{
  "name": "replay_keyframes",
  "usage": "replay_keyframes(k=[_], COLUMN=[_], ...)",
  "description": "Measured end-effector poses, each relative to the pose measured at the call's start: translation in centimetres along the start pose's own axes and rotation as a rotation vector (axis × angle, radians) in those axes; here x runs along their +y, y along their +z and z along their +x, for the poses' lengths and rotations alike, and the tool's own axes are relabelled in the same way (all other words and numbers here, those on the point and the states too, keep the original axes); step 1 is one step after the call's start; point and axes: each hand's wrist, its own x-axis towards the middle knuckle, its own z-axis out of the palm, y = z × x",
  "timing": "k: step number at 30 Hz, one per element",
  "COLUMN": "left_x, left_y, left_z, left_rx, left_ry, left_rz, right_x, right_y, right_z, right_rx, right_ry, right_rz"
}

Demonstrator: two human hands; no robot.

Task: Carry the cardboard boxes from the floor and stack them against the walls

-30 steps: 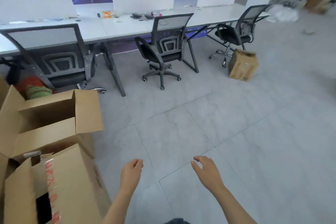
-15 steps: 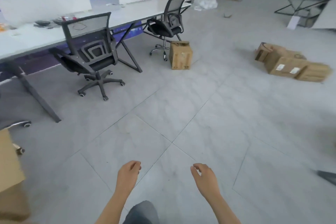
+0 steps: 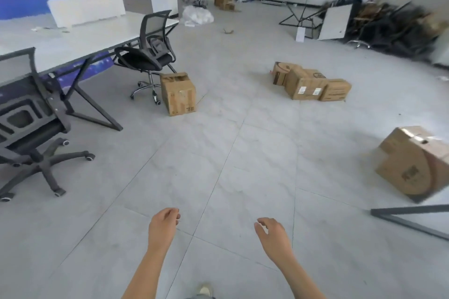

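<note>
At the bottom edge a shoe [image 3: 205,290] is showing on the grey floor [image 3: 218,177]. Just above it the left hand [image 3: 162,226] and the right hand [image 3: 274,235] are hanging out in front, well apart. The left fingers [image 3: 175,214] are curling loosely inward, and the right fingers [image 3: 262,222] are bending slightly and spreading. Neither hand is touching or holding anything.

The person appears to be between loads and choosing the next box. The nearest box [image 3: 413,165] is lying tilted at the right. Farther off, an upright box [image 3: 178,93] is standing just beside an office chair [image 3: 148,56]. A cluster of boxes [image 3: 308,84] is lying in the open, and another box [image 3: 223,0] is sitting near the far wall. The next move probably calls for stepping to one, bending down and getting both hands under opposite sides.
</note>
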Motion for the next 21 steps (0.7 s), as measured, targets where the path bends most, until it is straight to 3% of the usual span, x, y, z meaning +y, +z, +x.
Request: replay_keyframes(k=[4, 11, 21], left_x=[4.7, 6.1, 12.0], left_y=[3.4, 10.1, 23.0], left_z=[5.4, 9.6, 16.1], left_rx=[-0.116, -0.327, -0.436], left_ry=[0.054, 0.03, 0.099], left_rz=[0.012, 0.128, 0.283], right_x=[-1.1, 1.5, 5.9], right_y=[-1.9, -2.7, -9.2], right_z=[4.1, 6.4, 18.0], right_rx=[0.102, 0.165, 0.245], right_ry=[0.104, 0.306, 0.364], right_rz=[0.047, 0.102, 0.179])
